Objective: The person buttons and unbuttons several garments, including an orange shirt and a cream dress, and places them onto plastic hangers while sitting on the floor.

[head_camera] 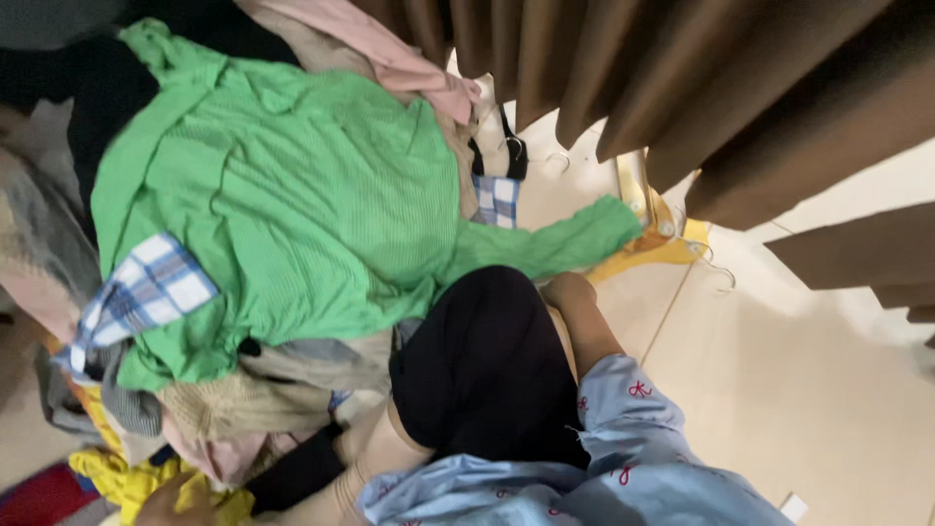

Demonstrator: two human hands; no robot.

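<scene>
Bright green ribbed knit top w/ fine stripe texture. Blue-and-white checked cloth in two spots. Plain black fabric. Light blue sleeves w/ small red marks. Pale pink cloth, beige knit, yellow cloth. Brown pleated curtain; cream tiled floor.

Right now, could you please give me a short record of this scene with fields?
Right side: right hand, grip closed at the edge of the black fabric garment
Left side: left hand low on the crumpled yellow cloth, grip unclear
Pile top: green ribbed knit top
Nearby: blue-and-white checked cloth; brown pleated curtain; pale tiled floor
</scene>
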